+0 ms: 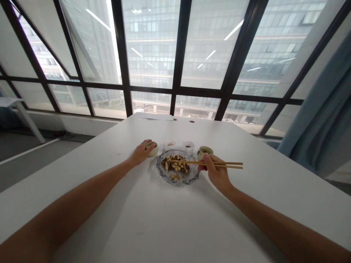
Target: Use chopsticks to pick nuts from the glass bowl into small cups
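Observation:
My left hand [142, 151] is wrapped round the side of a small pale green cup [154, 151], its thumb at the rim. Between the fingers of my right hand [215, 168] lies a pair of wooden chopsticks [233, 164], tips pointing left over the food. Below them a scalloped clear glass plate [178, 182] holds a heap of yellowish nut-like pieces [175, 166] mixed with dark bits. A few yellow pieces [176, 176] lie apart near the plate's front. Whether the chopstick tips grip a piece is too small to tell.
Behind the plate stand two small white cups, one with something pale [169, 145], the other with dark contents [188, 147]. A second green cup [205, 150] with dark markings is just behind my right hand. Papers [153, 116] lie at the far edge of the white table [164, 226].

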Available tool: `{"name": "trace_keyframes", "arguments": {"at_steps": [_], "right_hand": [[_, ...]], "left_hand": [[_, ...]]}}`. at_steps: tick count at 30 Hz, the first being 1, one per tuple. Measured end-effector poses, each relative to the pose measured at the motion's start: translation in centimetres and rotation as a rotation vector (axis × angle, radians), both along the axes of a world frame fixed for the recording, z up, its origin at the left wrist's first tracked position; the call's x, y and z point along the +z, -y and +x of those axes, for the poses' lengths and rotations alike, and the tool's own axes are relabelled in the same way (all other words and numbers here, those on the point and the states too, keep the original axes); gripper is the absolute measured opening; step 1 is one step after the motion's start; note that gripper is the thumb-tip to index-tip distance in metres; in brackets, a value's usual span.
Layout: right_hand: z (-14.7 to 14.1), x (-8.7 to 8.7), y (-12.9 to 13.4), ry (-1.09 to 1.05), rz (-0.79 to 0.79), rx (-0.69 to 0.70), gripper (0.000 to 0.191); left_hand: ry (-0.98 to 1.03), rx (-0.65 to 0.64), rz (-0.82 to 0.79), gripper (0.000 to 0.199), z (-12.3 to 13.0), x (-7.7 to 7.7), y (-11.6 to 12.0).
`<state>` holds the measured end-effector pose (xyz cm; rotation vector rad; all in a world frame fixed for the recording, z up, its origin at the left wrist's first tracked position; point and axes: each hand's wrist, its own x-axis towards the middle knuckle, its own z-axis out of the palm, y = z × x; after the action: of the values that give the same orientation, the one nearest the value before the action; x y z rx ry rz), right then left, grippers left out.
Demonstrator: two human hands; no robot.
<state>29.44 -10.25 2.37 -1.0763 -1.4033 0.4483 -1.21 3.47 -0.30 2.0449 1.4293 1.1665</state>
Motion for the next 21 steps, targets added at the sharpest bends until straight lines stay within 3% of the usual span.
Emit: {"name": "trace_keyframes", "arguments": {"at_steps": [3,9,17,21], "right_hand": [[0.1,-0.7,-0.5,-0.213,-0.081,-0.017,0.054],[0.2,-1.5,-0.7,-0.444,-0.184,-0.004,0.059],[1.0,-2.0,-0.5,-0.554,-0.214,-0.054,0.061],[1.3,-2.1,-0.7,-0.57,-0.19,-0.076,0.06]], "left_hand": [[0.013,-0.01,-0.001,0.06,0.0,0.0,0.0],[0.013,-0.024,-0.016,0.061,0.0,0.0,0.1],[-0.066,0.071,-0.047,0.083,-0.2,-0.1,0.3],[-0.078,0.047,-0.068,0.089,-0.3,-0.3,0.1]]}}
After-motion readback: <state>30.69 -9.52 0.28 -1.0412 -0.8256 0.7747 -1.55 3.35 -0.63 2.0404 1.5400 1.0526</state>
